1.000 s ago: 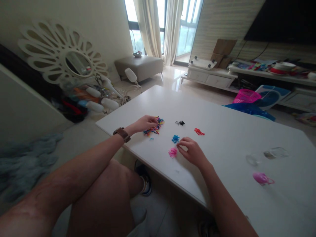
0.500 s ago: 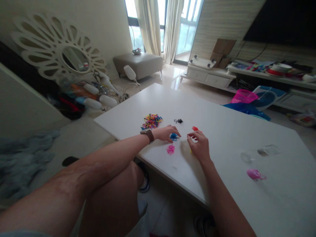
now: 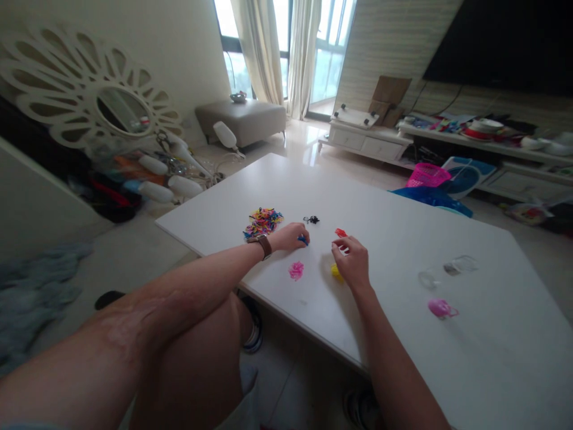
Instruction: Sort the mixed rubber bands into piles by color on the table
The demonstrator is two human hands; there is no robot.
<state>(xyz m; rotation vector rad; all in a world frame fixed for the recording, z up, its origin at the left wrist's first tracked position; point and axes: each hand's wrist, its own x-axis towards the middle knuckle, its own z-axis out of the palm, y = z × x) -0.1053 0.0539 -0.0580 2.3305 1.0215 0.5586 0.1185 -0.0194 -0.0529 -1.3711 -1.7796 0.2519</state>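
Your left hand is over the blue bands on the white desk, its fingers curled down around them so that only a little blue shows at the fingertips. You cannot tell from this view whether those fingers grip any bands or only touch them. The mixed pile of bands lies to the left of that hand and a little beyond it, its near edge close to your brown-strapped watch.

Your right hand is well apart from the left one, with its fingers bent and the gap between thumb and fingertips narrow; whether something small is pinched there cannot be told. The yellow bands sit just beside it, on its near left side and partly hidden by it. The red bands lie just past its fingers.

Between your two hands and nearer to you are the pink bands, in a loose tangle. The black bands lie beyond your left hand, toward the far side. Well off to the right of your right hand, a pink cup-like thing rests near a clear glass jar.
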